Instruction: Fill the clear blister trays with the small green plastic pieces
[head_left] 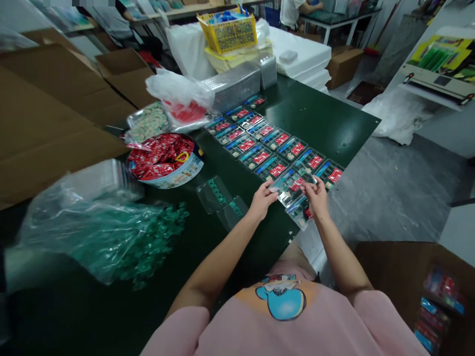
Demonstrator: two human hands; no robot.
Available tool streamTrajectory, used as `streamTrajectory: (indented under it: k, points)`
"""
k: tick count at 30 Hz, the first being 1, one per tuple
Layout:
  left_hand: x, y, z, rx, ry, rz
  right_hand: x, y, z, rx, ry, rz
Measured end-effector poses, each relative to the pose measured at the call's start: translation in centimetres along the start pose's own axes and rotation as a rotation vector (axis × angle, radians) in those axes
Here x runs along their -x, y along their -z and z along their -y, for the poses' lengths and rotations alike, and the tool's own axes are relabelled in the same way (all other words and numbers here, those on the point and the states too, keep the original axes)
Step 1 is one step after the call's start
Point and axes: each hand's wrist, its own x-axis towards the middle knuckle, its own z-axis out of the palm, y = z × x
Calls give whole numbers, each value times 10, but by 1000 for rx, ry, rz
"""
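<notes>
Between my two hands is a clear plastic blister pack [291, 183] with a red packet and a blue stick-like item inside. My left hand [262, 201] pinches its left edge, and my right hand [316, 197] grips its right side. Just beneath it, another filled pack [298, 211] lies at the table's edge. Rows of similar filled packs [279, 139] stretch away across the dark green table [319, 118]. Left of my left hand lie two clear trays holding green pieces, the nearer tray [233, 212] and the farther tray [214, 193].
A round tin [174, 173] of red packets stands left, behind a bag of green pieces [141, 237]. Farther back are a bag of red pieces [185, 106], stacked clear trays [237, 84] and a yellow basket [230, 34]. An open carton [386, 277] stands at lower right. Other people sit behind.
</notes>
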Motion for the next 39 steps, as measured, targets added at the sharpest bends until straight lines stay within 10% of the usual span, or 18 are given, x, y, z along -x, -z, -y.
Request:
streamTrajectory:
  k: [9,21,29,33,39]
  points:
    - [-48,-2,30,-139,-138,-236,-54,13,-12,816,263,60]
    - [-51,10,45,-623,-264,-293,-59,5,-21,1122,298,187]
    - [-38,4,45,-613,-253,-273,-61,7,-20,1185,320,230]
    - [-29,-2,41,-857,-477,-253,-56,6,-15,1318,283,218]
    - [-15,-6,42,-1227,-632,34,-47,-6,-11,1382,366,274]
